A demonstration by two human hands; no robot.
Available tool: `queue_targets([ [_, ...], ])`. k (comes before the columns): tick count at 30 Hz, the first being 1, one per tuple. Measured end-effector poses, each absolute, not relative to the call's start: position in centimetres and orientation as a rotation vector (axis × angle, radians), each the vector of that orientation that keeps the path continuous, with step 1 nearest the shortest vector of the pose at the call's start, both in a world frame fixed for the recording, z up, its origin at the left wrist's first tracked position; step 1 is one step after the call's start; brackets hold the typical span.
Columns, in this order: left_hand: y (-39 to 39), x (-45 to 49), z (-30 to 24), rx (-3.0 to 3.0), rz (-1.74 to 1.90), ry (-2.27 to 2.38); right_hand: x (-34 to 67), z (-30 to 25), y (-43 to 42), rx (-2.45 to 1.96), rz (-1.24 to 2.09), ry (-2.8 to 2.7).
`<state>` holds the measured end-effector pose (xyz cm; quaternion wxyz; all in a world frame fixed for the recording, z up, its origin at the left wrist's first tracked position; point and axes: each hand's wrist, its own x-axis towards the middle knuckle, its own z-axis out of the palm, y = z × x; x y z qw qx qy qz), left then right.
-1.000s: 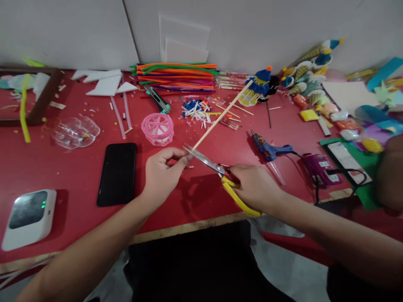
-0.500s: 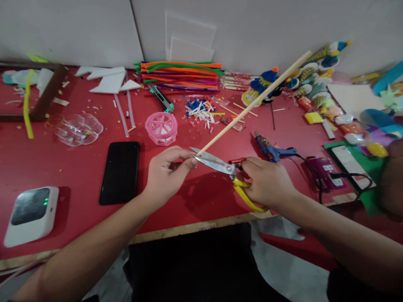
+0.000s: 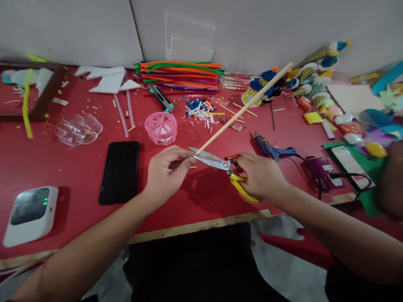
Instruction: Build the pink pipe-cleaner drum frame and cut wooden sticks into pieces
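My left hand [image 3: 166,170] pinches the lower end of a thin pale wooden stick [image 3: 242,110] between thumb and fingers. The stick slants up to the right, its far end in the air above the table. In my right hand [image 3: 260,174] is a pair of scissors [image 3: 212,161] with yellow handles. Their blades lie across the stick's lower end, right by my left fingertips. A short red piece [image 3: 232,157] shows at my right fingers; whether it belongs to the scissors I cannot tell. A tiny pale bit [image 3: 193,167] shows just below my left fingertips.
On the red table [image 3: 176,209] are a black phone [image 3: 119,173], a pink wheel-shaped craft [image 3: 161,128], a glue gun [image 3: 272,147], a green cutter [image 3: 160,97] and colourful pipe cleaners [image 3: 181,75]. A white device [image 3: 31,216] sits at the left.
The scissors and my right hand have shifted slightly left and up. The stick's far end has come lower and to the left. A tiny pale bit now shows below my left fingertips.
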<state>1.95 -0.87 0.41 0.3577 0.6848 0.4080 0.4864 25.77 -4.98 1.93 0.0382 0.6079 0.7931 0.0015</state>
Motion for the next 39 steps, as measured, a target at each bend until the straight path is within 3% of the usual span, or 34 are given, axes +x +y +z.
queue_targets([
  [13, 0.4, 0.4, 0.9, 2.04, 1.364, 1.243, 23.9, 0.7, -0.2, 1.882, -0.044, 2.576],
  [39, 0.0, 1.1, 0.6, 2.104, 1.249, 1.243, 24.3, -1.7, -1.5, 1.904, -0.217, 2.638],
])
